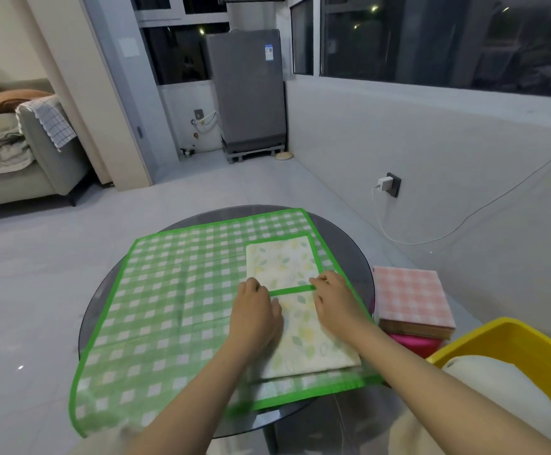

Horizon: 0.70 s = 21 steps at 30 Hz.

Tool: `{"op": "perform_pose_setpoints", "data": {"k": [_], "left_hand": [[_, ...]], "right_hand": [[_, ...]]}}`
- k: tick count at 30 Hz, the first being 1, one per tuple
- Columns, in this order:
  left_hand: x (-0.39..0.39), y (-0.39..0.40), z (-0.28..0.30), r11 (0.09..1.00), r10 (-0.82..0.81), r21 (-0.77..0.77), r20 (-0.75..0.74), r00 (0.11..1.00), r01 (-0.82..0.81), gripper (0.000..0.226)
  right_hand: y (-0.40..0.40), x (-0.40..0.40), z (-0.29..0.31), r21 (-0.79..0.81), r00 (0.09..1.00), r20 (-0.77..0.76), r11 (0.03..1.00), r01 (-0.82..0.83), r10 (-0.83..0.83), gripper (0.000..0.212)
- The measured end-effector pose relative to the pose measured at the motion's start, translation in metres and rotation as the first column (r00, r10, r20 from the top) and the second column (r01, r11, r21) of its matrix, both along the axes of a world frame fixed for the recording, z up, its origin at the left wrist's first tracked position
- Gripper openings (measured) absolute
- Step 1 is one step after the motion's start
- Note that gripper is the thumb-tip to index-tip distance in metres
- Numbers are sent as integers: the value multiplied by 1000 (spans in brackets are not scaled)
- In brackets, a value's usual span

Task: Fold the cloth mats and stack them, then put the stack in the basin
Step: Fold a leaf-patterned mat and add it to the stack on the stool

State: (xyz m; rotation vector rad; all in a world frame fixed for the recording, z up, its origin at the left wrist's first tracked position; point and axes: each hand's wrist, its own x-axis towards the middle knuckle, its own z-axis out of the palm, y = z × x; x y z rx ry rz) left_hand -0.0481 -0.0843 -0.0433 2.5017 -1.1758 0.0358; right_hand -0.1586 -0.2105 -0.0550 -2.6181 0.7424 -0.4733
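Pressing leaf-print mat (303,333) onto green checked mat (175,290): both hands (256,310) (336,300) curled, pinching folded edge.

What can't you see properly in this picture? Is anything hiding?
All in the head view:
- The fingers of the left hand and right hand curl down onto the folded leaf-print mat; their tips are hidden, so the grip is unclear.
- The yellow basin is cut off by the right edge.
- What the pink checked cloth lies on is mostly covered by it.
- The sticker on the grey appliance is too small to read.
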Motion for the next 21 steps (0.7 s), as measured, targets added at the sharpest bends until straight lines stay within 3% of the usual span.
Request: {"op": "perform_pose_setpoints", "data": {"k": [3,8,11,14,21], "left_hand": [[9,-11,5,981,76,-159,-220,973,-113,22],[30,-24,7,908,256,-212,-406,878,-362,23],[42,-30,6,874,332,-166,-481,811,-456,32],[56,-37,-2,851,399,-107,-502,767,-514,26],[69,-42,-13,808,419,-108,-586,694,-579,25]], "right_hand": [[-11,10,5,239,991,27,963,123,-133,41],[-29,31,13,355,940,43,885,302,-338,26],[-39,39,15,399,915,14,841,366,-404,27],[-43,46,15,407,898,-27,815,412,-440,29],[-51,50,14,498,865,-104,727,473,-491,18]]}}
